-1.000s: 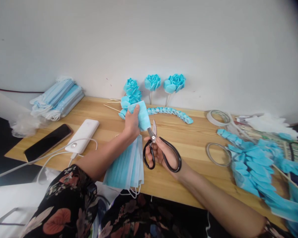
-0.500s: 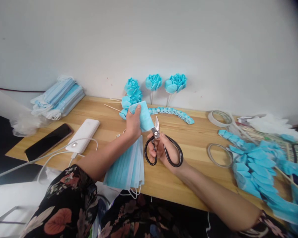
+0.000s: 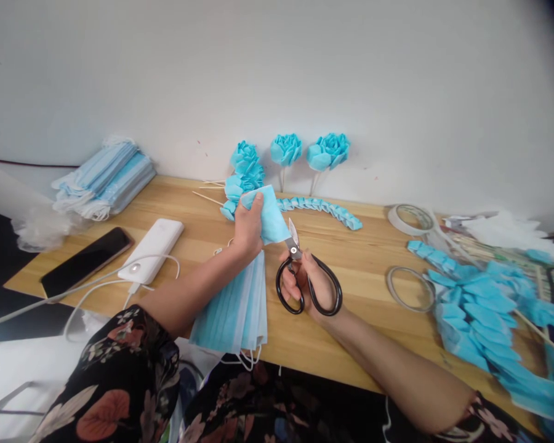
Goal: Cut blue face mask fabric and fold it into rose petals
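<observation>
Light-blue nonwoven is filling the L hand [image 3: 248, 231]: thumb pressing on top, fingers curling behind, closed round a folded fabric pc [image 3: 274, 218] above the wooden tabletop [image 3: 364, 264]. R hand [image 3: 322, 286] is gripping black-handled scissors [image 3: 294, 251] by the loops; blades are standing apart in a V, w/ one reaching the pc's lower R corner. Can't tell if they're biting in. Step in hand looks like cutting at that corner, prob. only starting. Next move seems to be calling for a steady L grip, edge seated btwn the blades, then a smooth squeeze, fingertips well clear.

Under the L forearm, pleated face masks [image 3: 233, 307] are lying at the table's near edge, ear loops hanging over. Beyond the pc, a folded petal strip [image 3: 327, 209] is curving across the wood; two blue fabric roses [image 3: 329, 152] are standing against the wall. Smartphone [image 3: 87, 261] + white power bank [image 3: 157, 243] are lying far L; tape roll [image 3: 397, 225] is resting to R.
</observation>
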`<action>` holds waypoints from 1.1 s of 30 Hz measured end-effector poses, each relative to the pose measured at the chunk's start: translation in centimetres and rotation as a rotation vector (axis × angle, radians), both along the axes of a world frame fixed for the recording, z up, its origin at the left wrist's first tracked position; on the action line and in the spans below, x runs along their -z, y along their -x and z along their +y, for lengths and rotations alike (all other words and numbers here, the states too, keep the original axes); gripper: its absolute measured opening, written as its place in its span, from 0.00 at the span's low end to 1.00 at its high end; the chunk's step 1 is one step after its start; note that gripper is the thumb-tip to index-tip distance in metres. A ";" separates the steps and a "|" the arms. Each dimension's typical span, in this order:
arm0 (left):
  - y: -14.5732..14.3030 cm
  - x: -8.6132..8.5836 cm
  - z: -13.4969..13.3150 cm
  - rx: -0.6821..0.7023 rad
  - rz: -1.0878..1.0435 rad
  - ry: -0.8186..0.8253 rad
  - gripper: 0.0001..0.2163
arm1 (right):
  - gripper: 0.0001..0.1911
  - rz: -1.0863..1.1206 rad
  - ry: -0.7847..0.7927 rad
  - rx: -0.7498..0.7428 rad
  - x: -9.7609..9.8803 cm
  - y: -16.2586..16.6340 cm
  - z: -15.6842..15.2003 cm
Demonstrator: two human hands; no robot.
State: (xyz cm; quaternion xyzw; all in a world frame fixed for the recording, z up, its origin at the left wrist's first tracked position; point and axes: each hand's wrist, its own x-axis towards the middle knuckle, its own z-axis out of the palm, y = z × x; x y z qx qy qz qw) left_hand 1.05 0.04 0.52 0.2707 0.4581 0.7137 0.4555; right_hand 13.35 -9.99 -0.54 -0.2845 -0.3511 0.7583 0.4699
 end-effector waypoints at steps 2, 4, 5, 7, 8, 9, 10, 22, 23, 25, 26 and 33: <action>0.0 -0.1 -0.1 0.012 -0.005 0.009 0.07 | 0.24 -0.004 -0.004 -0.002 -0.1 0.0 -0.1; 0.0 0.0 -0.1 0.021 -0.012 -0.003 0.09 | 0.24 -0.019 -0.004 -0.004 -0.2 -0.1 -0.2; 0.0 0.0 -0.1 0.022 -0.013 -0.012 0.09 | 0.25 -0.030 -0.004 -0.003 -0.2 -0.1 -0.2; 0.0 0.1 -0.1 0.022 -0.017 -0.023 0.09 | 0.25 -0.055 -0.008 0.005 -0.3 -0.2 -0.3; 0.0 0.2 0.0 0.024 -0.023 -0.023 0.09 | 0.25 -0.067 -0.010 0.010 -0.3 -0.2 -0.3; 0.1 0.3 0.0 0.030 -0.030 -0.021 0.09 | 0.25 -0.076 -0.012 0.013 -0.3 -0.2 -0.3; 0.1 0.3 0.1 0.033 -0.036 -0.021 0.10 | 0.25 -0.083 -0.013 0.016 -0.3 -0.3 -0.3; 0.3 0.1 0.2 0.021 -0.020 -0.015 0.08 | 0.23 -0.110 -0.056 -0.028 0.2 -0.6 0.1; 0.3 0.1 0.2 0.015 -0.015 -0.017 0.08 | 0.23 -0.120 -0.064 -0.032 0.3 -0.7 0.1; 0.3 0.2 0.3 0.011 0.002 -0.015 0.07 | 0.24 -0.134 -0.067 -0.051 0.5 -0.7 0.2; 0.3 0.2 0.4 0.010 0.009 -0.011 0.07 | 0.24 -0.137 -0.062 -0.063 0.6 -0.8 0.2; 0.3 0.6 0.4 0.039 0.052 -0.055 0.08 | 0.35 -0.040 -0.055 -0.172 1.3 -0.8 0.4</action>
